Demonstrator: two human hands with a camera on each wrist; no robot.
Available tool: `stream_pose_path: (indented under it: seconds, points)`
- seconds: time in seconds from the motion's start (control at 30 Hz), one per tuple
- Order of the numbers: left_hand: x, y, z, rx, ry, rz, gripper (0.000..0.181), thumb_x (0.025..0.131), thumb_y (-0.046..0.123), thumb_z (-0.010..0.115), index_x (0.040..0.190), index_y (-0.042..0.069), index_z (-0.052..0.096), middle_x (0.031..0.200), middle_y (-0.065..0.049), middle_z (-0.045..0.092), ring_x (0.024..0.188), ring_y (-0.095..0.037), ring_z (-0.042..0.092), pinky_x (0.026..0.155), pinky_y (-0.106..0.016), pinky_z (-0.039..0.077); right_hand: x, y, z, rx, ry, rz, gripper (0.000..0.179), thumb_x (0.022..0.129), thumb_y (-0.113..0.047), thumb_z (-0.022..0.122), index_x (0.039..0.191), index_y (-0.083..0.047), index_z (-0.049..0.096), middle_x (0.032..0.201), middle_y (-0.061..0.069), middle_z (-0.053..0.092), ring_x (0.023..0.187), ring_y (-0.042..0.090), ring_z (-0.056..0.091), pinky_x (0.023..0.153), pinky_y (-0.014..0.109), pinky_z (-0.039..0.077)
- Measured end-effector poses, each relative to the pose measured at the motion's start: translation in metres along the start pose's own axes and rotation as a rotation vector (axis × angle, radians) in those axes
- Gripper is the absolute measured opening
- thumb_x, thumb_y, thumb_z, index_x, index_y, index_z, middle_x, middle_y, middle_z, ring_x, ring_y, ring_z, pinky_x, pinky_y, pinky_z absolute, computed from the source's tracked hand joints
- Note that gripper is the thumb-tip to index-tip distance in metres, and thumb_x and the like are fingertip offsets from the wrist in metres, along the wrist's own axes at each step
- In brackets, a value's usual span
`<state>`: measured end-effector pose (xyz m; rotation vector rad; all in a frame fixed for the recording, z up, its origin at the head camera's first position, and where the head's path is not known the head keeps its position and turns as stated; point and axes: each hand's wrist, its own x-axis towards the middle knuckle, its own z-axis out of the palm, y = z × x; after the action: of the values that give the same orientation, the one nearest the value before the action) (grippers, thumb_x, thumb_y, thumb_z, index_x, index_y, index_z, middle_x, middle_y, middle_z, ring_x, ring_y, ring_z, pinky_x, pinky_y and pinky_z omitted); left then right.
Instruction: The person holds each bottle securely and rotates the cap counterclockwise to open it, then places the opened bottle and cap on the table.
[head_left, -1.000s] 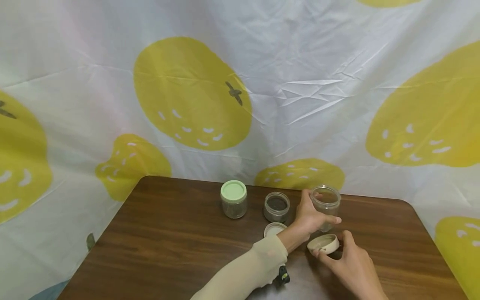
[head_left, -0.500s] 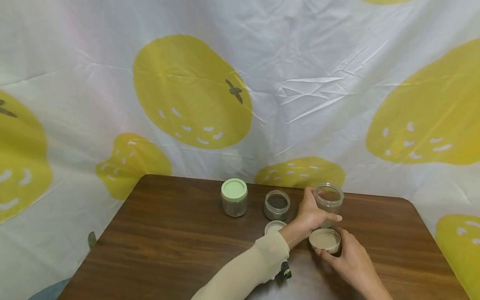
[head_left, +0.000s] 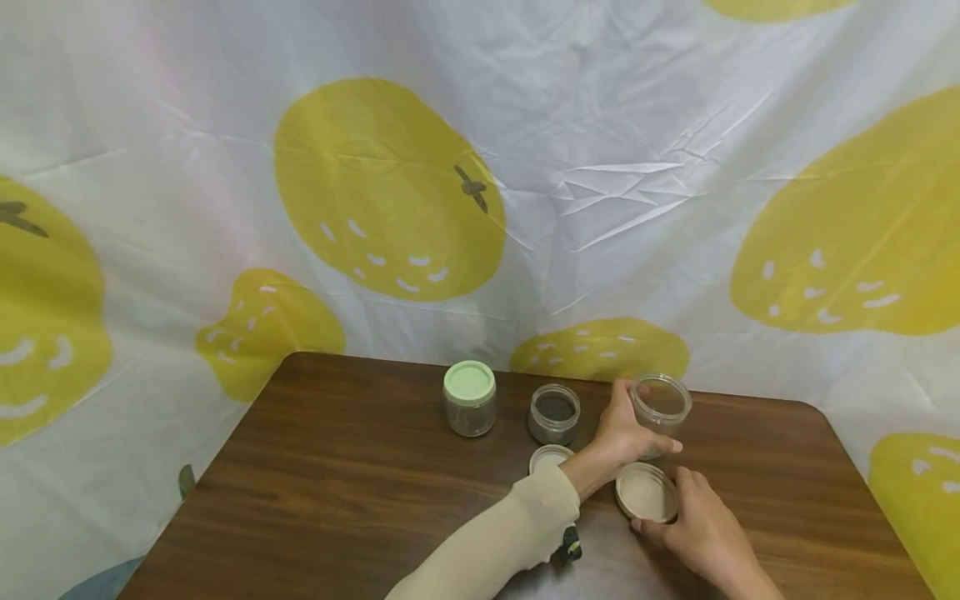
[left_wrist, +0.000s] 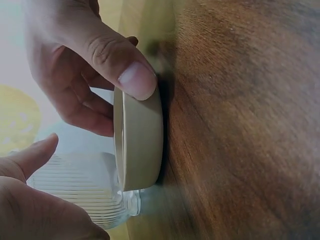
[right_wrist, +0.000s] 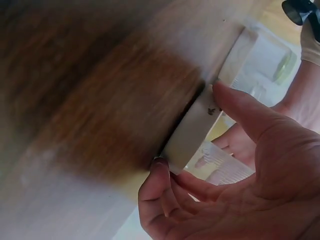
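Note:
In the head view my right hand point(head_left: 708, 529) pinches a round beige lid point(head_left: 646, 493) by its edge, thumb in front and fingers behind. The lid lies inner side up, low at the wood; a small dark mark shows on its side in the right wrist view. My left hand point(head_left: 622, 433) is wrapped around the far left side of a clear open jar point(head_left: 662, 398), its thumb stretched out across the front. Ribbed walls of this jar show in the left wrist view, past the lid point(left_wrist: 142, 145).
Left of the hands stand a low open jar point(head_left: 553, 412) with dark contents and a jar with a green lid point(head_left: 469, 398). Another pale lid point(head_left: 551, 457) lies partly behind my left forearm. A fruit-print cloth point(head_left: 585, 250) hangs behind the brown table point(head_left: 337, 467).
The lid, tilted on its edge a second ago, has come down to lie inner side up in my right hand. The clear jar has shifted slightly right with my left hand.

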<state>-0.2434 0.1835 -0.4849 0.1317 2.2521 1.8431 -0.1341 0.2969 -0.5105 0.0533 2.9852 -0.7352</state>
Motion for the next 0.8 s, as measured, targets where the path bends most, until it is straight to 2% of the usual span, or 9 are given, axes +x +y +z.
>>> stream_pose_path:
  seconds: [0.13, 0.27, 0.43, 0.57, 0.67, 0.8]
  points:
    - [0.001, -0.002, 0.001, 0.019, 0.009, 0.003, 0.085, 0.063, 0.003, 0.101, 0.127, 0.028, 0.051, 0.131, 0.003, 0.065, 0.124, -0.017, 0.061, 0.108, -0.035, 0.05, 0.001, 0.0, 0.002, -0.023, -0.007, -0.004, 0.1, 0.077, -0.054, 0.09, 0.142, 0.01, 0.047, 0.137, 0.035, 0.055, 0.113, 0.042, 0.065, 0.084, 0.056, 0.058]
    - [0.001, -0.003, 0.001, 0.018, 0.014, -0.005, 0.09, 0.063, 0.005, 0.102, 0.133, 0.028, 0.05, 0.135, 0.002, 0.063, 0.129, -0.018, 0.06, 0.111, -0.037, 0.049, 0.002, 0.0, 0.002, -0.02, -0.002, -0.015, 0.1, 0.078, -0.052, 0.09, 0.141, 0.011, 0.046, 0.139, 0.038, 0.053, 0.115, 0.044, 0.064, 0.087, 0.058, 0.057]
    - [-0.004, 0.0, -0.001, -0.071, 0.023, -0.007, 0.108, 0.063, 0.009, 0.103, 0.146, 0.028, 0.036, 0.15, 0.003, 0.051, 0.138, -0.02, 0.054, 0.115, -0.037, 0.046, 0.0, 0.002, 0.006, 0.0, 0.016, -0.049, 0.097, 0.077, -0.046, 0.092, 0.14, 0.012, 0.046, 0.136, 0.037, 0.053, 0.114, 0.042, 0.064, 0.088, 0.058, 0.056]
    - [-0.01, 0.009, -0.008, -0.084, 0.012, 0.058, 0.115, 0.067, 0.022, 0.102, 0.155, 0.031, 0.028, 0.157, 0.009, 0.042, 0.144, -0.019, 0.049, 0.116, -0.038, 0.046, -0.002, 0.005, 0.008, 0.01, 0.032, -0.078, 0.096, 0.076, -0.042, 0.094, 0.14, 0.012, 0.046, 0.136, 0.037, 0.052, 0.115, 0.044, 0.063, 0.09, 0.06, 0.055]
    - [-0.014, 0.017, -0.016, -0.026, 0.015, 0.132, 0.115, 0.07, 0.036, 0.101, 0.158, 0.035, 0.027, 0.16, 0.013, 0.039, 0.149, -0.018, 0.046, 0.116, -0.042, 0.047, -0.002, 0.006, 0.008, 0.015, 0.039, -0.085, 0.098, 0.076, -0.041, 0.094, 0.142, 0.013, 0.044, 0.139, 0.037, 0.05, 0.118, 0.047, 0.061, 0.093, 0.062, 0.054]
    - [-0.018, 0.022, -0.026, 0.023, 0.031, 0.21, 0.112, 0.07, 0.045, 0.099, 0.157, 0.04, 0.029, 0.161, 0.014, 0.04, 0.15, -0.016, 0.044, 0.117, -0.045, 0.046, -0.001, 0.005, 0.009, 0.019, 0.025, -0.083, 0.103, 0.077, -0.044, 0.093, 0.146, 0.013, 0.042, 0.143, 0.038, 0.048, 0.124, 0.052, 0.059, 0.095, 0.066, 0.053]
